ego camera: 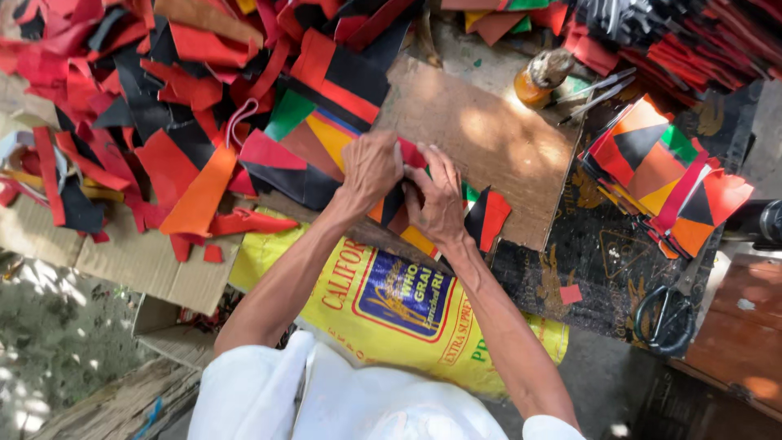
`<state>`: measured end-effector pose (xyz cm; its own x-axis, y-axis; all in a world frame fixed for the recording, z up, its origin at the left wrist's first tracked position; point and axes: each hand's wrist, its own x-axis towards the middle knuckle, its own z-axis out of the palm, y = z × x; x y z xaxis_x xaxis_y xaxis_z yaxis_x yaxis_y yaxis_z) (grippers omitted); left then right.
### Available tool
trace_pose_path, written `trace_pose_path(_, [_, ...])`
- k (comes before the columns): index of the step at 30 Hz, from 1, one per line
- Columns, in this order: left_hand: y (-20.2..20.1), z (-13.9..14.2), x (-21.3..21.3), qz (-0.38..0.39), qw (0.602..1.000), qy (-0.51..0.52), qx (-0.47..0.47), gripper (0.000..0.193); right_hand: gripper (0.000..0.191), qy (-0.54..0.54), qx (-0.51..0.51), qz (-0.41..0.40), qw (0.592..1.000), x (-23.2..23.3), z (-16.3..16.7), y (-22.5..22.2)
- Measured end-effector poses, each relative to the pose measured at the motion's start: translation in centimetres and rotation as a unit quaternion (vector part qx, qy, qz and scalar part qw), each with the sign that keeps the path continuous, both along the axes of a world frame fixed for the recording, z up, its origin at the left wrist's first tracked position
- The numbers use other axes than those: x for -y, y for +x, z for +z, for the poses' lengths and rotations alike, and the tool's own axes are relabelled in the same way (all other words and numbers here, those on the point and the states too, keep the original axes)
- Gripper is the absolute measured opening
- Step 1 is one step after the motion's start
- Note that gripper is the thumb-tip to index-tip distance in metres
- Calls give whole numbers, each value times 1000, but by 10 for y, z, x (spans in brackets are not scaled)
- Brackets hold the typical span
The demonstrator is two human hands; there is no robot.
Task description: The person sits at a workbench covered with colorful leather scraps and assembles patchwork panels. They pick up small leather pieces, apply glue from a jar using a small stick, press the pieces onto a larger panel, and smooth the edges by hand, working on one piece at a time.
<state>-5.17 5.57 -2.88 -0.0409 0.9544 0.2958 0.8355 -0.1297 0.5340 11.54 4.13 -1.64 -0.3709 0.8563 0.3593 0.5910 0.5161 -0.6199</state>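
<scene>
red-black piece (410, 155) pinched between both hands (407, 189)

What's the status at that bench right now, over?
Left hand and right hand both pressing a black-and-red piece on the brown board. Scrap heap crowds left side; scissors lie clear at right.

White short-sleeved garment, forearms bare, no rings or watch visible.

Your fingers (423, 175) press matt, leather-like scraps (489, 216) — over a rough brown board (489, 138) — beside a glossy plastic sack (391, 301).
</scene>
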Motion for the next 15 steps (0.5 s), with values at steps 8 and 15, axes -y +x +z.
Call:
trace_pose_path(8, [-9, 9, 32, -35, 998, -60, -5, 28, 25, 14, -13, 0, 1000, 0, -1, 0])
trace_pose_path(15, [-10, 20, 53, -71, 995, -63, -14, 27, 25, 25, -4, 12, 1000, -1, -3, -4])
